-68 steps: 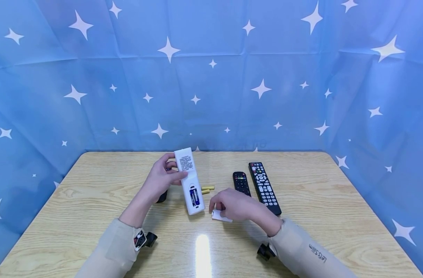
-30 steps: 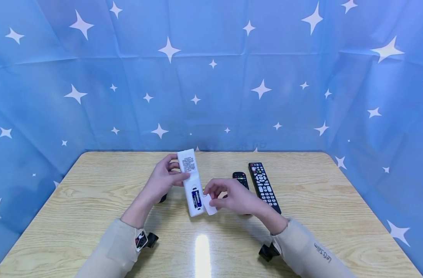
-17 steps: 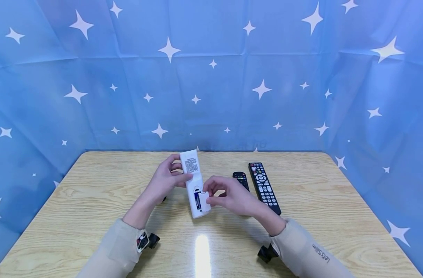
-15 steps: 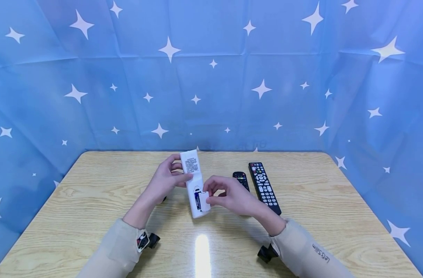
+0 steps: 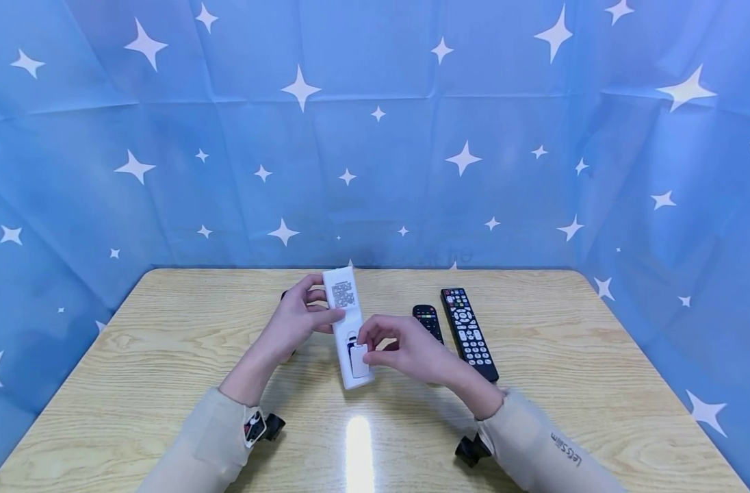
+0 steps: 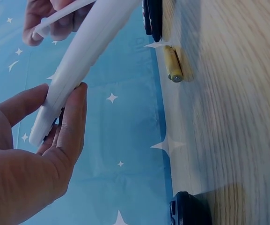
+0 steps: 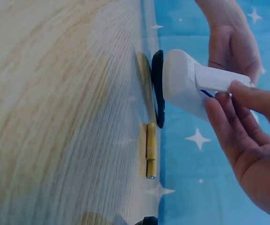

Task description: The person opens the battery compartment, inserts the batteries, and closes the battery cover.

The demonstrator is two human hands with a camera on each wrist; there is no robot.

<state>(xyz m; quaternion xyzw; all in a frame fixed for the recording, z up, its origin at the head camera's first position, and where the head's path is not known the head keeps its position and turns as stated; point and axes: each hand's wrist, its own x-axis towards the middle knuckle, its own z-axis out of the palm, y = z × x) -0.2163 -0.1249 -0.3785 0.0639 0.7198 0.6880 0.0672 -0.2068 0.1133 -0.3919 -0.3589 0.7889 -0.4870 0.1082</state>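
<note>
My left hand (image 5: 295, 322) grips a white remote control (image 5: 343, 308) by its upper part, its back turned up toward the head camera. The remote is held above the table, as both wrist views show. Between thumb and fingers, my right hand (image 5: 412, 346) pinches a small white battery cover (image 5: 359, 361). That cover (image 7: 221, 78) lies over most of the battery compartment, its far end tilted up off the remote. A strip of blue battery (image 5: 351, 349) shows along the compartment's left side; the rest is hidden under the cover.
Two black remotes lie right of my hands, a short one (image 5: 427, 322) and a long one (image 5: 469, 333). Another dark remote (image 7: 157, 89) is mostly hidden behind my left hand. Yellow batteries (image 7: 151, 150) lie on the wooden table (image 5: 184, 329) behind the white remote.
My right hand has picked the battery cover off the table, brought it left to the white remote and laid it over the batteries. My left hand has shifted slightly right with the remote.
</note>
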